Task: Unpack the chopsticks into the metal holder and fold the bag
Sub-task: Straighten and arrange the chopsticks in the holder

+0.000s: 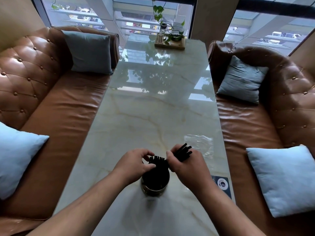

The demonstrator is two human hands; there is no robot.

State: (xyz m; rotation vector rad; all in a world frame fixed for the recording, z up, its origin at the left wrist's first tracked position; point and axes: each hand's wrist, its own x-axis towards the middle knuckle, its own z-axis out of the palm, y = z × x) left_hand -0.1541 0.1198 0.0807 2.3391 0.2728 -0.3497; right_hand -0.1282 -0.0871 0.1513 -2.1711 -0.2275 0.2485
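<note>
A round metal holder stands on the marble table near me, filled with several black chopsticks standing upright. My left hand pinches the tops of those chopsticks from the left. My right hand is closed around a second bundle of black chopsticks, tilted up to the right, their lower ends pointing into the holder. A clear plastic bag lies flat and crumpled on the table just beyond my right hand.
Brown leather sofas with blue cushions flank the table on both sides. A wooden tray with a plant and glass jars stands at the far end. A dark sticker sits at the right table edge.
</note>
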